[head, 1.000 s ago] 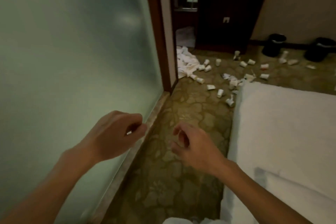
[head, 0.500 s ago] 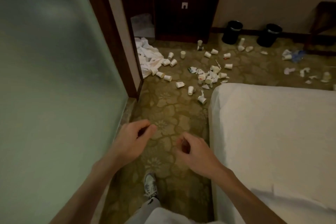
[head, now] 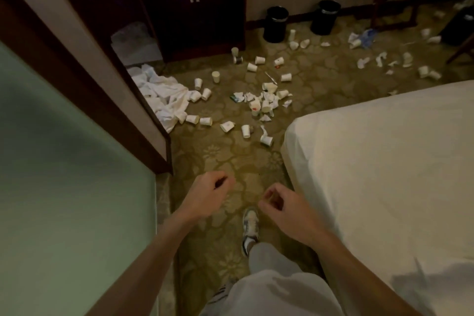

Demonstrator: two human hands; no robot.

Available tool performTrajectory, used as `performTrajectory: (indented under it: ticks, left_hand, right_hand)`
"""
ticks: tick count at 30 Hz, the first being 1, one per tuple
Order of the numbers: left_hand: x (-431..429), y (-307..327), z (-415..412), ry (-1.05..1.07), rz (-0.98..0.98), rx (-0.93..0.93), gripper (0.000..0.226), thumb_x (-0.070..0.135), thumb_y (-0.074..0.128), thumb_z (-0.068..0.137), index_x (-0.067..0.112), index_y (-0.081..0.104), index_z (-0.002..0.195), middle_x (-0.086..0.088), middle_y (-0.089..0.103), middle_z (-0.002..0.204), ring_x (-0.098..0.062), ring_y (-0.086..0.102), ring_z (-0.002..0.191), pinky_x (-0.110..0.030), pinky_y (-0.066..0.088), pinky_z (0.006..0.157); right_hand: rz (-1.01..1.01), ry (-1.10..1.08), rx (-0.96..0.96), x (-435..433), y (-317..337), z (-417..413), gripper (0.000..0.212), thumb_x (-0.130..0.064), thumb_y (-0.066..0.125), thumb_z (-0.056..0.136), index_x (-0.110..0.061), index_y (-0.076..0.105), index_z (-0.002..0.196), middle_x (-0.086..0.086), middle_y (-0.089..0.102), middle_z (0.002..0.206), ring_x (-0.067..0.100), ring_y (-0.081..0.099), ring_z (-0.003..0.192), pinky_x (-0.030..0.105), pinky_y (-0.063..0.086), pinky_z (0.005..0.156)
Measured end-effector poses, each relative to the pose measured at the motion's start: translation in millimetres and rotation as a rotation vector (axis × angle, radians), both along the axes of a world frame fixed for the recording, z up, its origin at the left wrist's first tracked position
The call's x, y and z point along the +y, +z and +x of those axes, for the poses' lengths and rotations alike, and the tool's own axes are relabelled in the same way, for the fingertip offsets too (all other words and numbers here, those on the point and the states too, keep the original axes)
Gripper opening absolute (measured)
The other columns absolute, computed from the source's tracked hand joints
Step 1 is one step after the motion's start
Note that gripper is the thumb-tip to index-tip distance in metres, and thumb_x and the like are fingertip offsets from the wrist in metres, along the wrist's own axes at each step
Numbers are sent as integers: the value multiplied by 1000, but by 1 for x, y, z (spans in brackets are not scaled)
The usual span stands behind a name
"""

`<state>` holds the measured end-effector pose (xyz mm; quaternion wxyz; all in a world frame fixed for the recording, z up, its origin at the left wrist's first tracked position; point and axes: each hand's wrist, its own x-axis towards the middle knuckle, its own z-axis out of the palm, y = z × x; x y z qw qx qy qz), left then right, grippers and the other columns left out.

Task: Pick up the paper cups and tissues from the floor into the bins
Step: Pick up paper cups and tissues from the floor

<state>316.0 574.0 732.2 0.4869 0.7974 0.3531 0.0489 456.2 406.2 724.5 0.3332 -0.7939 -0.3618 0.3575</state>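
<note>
Both hands are out in front and hold nothing. The left hand has its fingers loosely curled, and so does the right hand. They hang above the floor, in the gap between the glass wall and the bed. One shoe is on the floor under them.

The cups lie all over the floor ahead, most on their sides, well apart from the hands. A big heap of tissues sits by the door frame on the left, with a few cups touching its edge. More crumpled bits lie mixed in with the cups in the middle. The two black bins stand by the far wall, past the mess.

I think the picking up has not started. The step now is to walk up to the mess. A good plan is to go to the nearest cup by the bed corner, bend low, and take one in each hand. Cups are light and squash easily, so hold them softly. Watch your feet so you do not step on any.
</note>
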Motion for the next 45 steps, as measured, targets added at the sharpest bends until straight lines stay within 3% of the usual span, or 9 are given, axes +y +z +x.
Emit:
performTrajectory:
  ticks: [9, 21, 24, 27, 31, 34, 37, 40, 45]
  left_hand:
    - [144, -50, 124, -25, -153, 139, 37, 33, 51, 98, 35, 60, 63, 18, 57, 58, 3, 47, 49, -12, 36, 46]
    - [296, -126, 316, -20, -381, 353, 30, 38, 56, 97, 20, 65, 75, 3, 60, 66, -12, 55, 62, -31, 46, 63]
    - [332, -175, 365, -42, -423, 392, 35, 38, 57, 96, 22, 64, 66, -1, 61, 65, -15, 55, 63, -32, 45, 63]
    - [364, -233, 408, -70, -478, 484, 33, 38, 57, 96, 23, 68, 69, -6, 67, 79, -20, 61, 75, -37, 50, 73]
    - [402, -308, 448, -99, -543, 571, 33, 36, 58, 95, 13, 70, 75, -4, 62, 66, -21, 58, 64, -41, 53, 69]
    - [420, -371, 484, -126, -607, 608, 28, 32, 58, 96, 17, 66, 73, -1, 62, 63, -21, 59, 63, -38, 52, 66]
    - [428, -444, 523, -120, -655, 613, 24, 31, 57, 96, 22, 65, 75, 5, 63, 60, -19, 62, 62, -34, 55, 63]
    - [425, -528, 559, -181, -643, 578, 19, 28, 56, 97, 27, 64, 80, 5, 65, 67, -17, 63, 66, -33, 54, 65]
    - [425, -667, 590, -212, -562, 563, 13, 30, 60, 95, 28, 57, 107, 5, 62, 80, -13, 62, 68, -26, 52, 64]
  right_hand:
    - [-106, -120, 127, 150, -59, 106, 11, -38, 65, 91, -35, 55, 88, -6, 62, 75, 0, 54, 61, 12, 44, 53]
    - [-293, -344, 205, 293, -106, 272, 10, -31, 62, 93, -21, 62, 96, -3, 65, 79, 11, 62, 69, 30, 53, 64]
    - [-376, -373, 211, 320, -151, 303, 8, -28, 63, 92, -20, 60, 92, 0, 65, 76, 14, 61, 70, 37, 53, 69]
    - [-450, -419, 250, 348, -196, 331, 9, -31, 63, 92, -27, 57, 87, -9, 62, 74, 6, 57, 68, 25, 47, 61]
    - [-556, -550, 427, 390, -269, 364, 14, -24, 65, 92, -25, 55, 81, -5, 61, 72, 16, 58, 66, 31, 49, 67]
    - [-595, -512, 462, 413, -334, 395, 13, -19, 61, 92, -26, 54, 84, -11, 55, 75, 9, 54, 71, 17, 43, 65]
    - [-601, -622, 512, 426, -410, 429, 17, -18, 65, 90, -26, 55, 79, -2, 59, 74, 23, 62, 76, 38, 54, 74]
    - [-588, -703, 531, 431, -499, 458, 14, -19, 66, 90, -23, 52, 90, 8, 64, 88, 33, 66, 87, 53, 56, 80]
    - [-568, -885, 586, 433, -646, 495, 45, -20, 64, 92, -14, 45, 132, 10, 57, 122, 26, 60, 102, 40, 54, 81]
